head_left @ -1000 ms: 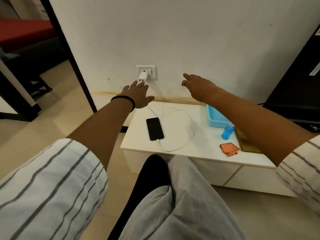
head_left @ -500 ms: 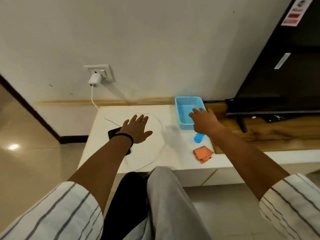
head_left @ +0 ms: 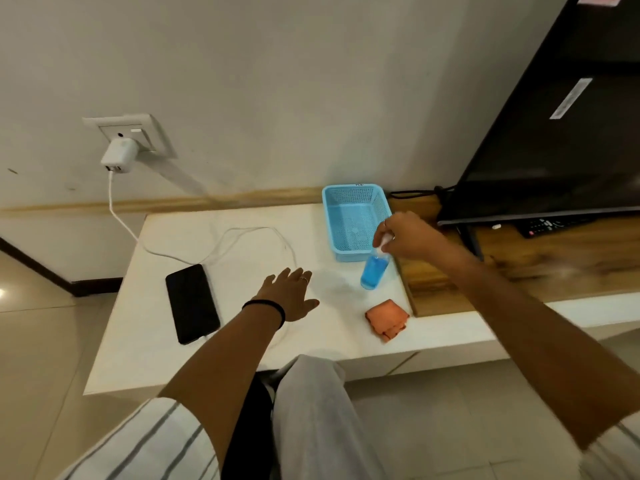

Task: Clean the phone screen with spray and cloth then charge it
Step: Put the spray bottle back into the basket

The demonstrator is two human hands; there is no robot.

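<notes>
A black phone (head_left: 192,303) lies face up on the white table (head_left: 145,341), with a white cable (head_left: 242,237) running from it to a white charger (head_left: 119,156) in the wall socket. My left hand (head_left: 289,296) hovers flat with spread fingers just right of the phone. My right hand (head_left: 405,237) pinches the top of a small blue spray bottle (head_left: 372,274) that stands tilted beside the basket. A folded orange cloth (head_left: 388,318) lies near the table's front edge.
A blue plastic basket (head_left: 346,202) stands at the back of the table. To the right, a black TV (head_left: 554,133) sits on a wooden shelf (head_left: 519,268) with a remote (head_left: 550,225). My knee (head_left: 311,393) is against the table front.
The view swung right and down from the socket. Both hands came down from the wall; my right hand reached past the basket and took the spray bottle's top.
</notes>
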